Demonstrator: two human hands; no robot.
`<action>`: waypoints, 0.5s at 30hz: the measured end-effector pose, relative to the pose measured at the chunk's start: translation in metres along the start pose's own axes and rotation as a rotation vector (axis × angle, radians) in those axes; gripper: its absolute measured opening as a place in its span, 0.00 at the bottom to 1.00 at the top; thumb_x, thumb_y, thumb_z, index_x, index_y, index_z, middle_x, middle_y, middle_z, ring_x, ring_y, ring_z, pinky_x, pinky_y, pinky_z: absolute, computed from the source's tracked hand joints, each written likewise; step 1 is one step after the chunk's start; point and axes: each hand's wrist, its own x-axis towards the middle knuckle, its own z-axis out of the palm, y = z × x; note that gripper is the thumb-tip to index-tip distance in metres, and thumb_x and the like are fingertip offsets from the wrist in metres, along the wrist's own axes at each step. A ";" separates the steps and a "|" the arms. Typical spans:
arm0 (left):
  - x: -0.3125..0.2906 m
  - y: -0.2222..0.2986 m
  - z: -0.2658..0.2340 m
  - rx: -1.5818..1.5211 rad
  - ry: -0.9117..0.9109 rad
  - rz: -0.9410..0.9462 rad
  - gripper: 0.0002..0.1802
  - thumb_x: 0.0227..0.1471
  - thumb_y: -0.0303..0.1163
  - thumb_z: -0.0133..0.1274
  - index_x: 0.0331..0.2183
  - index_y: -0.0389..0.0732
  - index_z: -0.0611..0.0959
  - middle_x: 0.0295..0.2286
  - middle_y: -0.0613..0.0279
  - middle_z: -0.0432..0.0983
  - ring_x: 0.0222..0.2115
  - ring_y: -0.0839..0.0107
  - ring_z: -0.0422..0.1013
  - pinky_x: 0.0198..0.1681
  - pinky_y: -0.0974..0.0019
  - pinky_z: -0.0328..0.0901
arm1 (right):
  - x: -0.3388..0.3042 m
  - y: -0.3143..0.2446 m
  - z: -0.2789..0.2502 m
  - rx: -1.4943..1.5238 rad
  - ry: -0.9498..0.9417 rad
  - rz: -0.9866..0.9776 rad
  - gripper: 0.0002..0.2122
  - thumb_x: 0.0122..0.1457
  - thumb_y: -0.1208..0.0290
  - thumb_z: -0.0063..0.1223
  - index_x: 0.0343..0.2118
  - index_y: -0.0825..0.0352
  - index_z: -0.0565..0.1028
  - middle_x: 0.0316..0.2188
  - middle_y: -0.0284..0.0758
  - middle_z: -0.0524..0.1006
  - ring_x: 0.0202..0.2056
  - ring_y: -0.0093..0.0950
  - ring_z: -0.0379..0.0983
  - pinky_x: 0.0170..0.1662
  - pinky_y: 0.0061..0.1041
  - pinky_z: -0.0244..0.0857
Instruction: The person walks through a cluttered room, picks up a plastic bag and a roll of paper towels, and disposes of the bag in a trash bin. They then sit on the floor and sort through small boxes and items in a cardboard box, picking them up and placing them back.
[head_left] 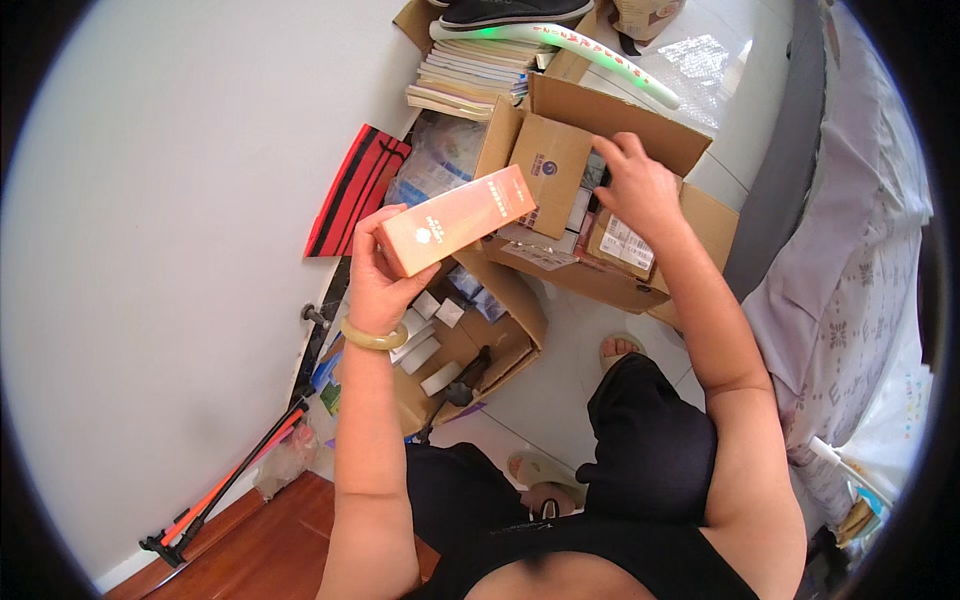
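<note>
My left hand (pixel 372 285), with a pale bangle at the wrist, grips one end of a shiny peach-orange carton (pixel 458 220). The carton is tilted in the air over the near edge of an open cardboard box (pixel 620 118). Above that box's right part is my right hand (pixel 642 185), its fingers curved and apart, with nothing seen in them. Below its fingertips lie a flat brown carton (pixel 548 172) and a brown parcel with a white label (pixel 626 243). Some of the contents between them are hidden by the hand.
A second open cardboard box (pixel 515 305) with small white cartons stands nearer, left of my feet. Behind are a stack of books (pixel 470 75) and a white curved stick (pixel 600 62). A red striped piece (pixel 355 195) leans at the wall; a bed cover (pixel 850 230) hangs at right.
</note>
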 end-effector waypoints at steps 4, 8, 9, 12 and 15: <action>0.000 0.004 -0.003 -0.066 -0.041 -0.006 0.37 0.34 0.21 0.64 0.47 0.43 0.65 0.49 0.59 0.60 0.49 0.69 0.61 0.53 0.64 0.57 | -0.004 0.010 -0.011 0.047 0.049 0.057 0.22 0.46 0.66 0.58 0.46 0.59 0.68 0.38 0.34 0.68 0.32 0.37 0.73 0.34 0.36 0.68; 0.002 0.010 -0.010 -0.135 -0.103 0.029 0.36 0.35 0.19 0.59 0.48 0.46 0.64 0.51 0.55 0.60 0.51 0.67 0.60 0.54 0.63 0.57 | -0.025 0.012 -0.008 0.099 0.088 0.087 0.22 0.46 0.65 0.58 0.46 0.59 0.68 0.41 0.33 0.68 0.33 0.36 0.72 0.34 0.35 0.67; 0.002 0.012 -0.012 -0.145 -0.102 0.022 0.36 0.35 0.18 0.59 0.48 0.46 0.64 0.51 0.54 0.59 0.51 0.66 0.59 0.54 0.63 0.57 | -0.032 0.012 -0.006 0.110 0.114 0.093 0.22 0.46 0.65 0.58 0.46 0.58 0.68 0.41 0.32 0.68 0.34 0.36 0.72 0.34 0.35 0.67; 0.003 0.016 -0.013 -0.180 -0.098 0.009 0.36 0.35 0.16 0.57 0.48 0.46 0.63 0.51 0.53 0.59 0.52 0.66 0.58 0.54 0.63 0.56 | -0.053 0.015 -0.003 0.154 0.167 0.116 0.22 0.46 0.66 0.59 0.46 0.58 0.68 0.41 0.32 0.68 0.35 0.36 0.72 0.34 0.34 0.67; 0.006 0.018 -0.010 -0.208 -0.088 0.015 0.37 0.35 0.15 0.56 0.48 0.46 0.62 0.51 0.53 0.58 0.53 0.65 0.57 0.54 0.63 0.55 | -0.068 0.017 0.005 0.252 0.272 0.071 0.21 0.46 0.67 0.59 0.45 0.59 0.69 0.37 0.34 0.69 0.33 0.35 0.71 0.34 0.31 0.67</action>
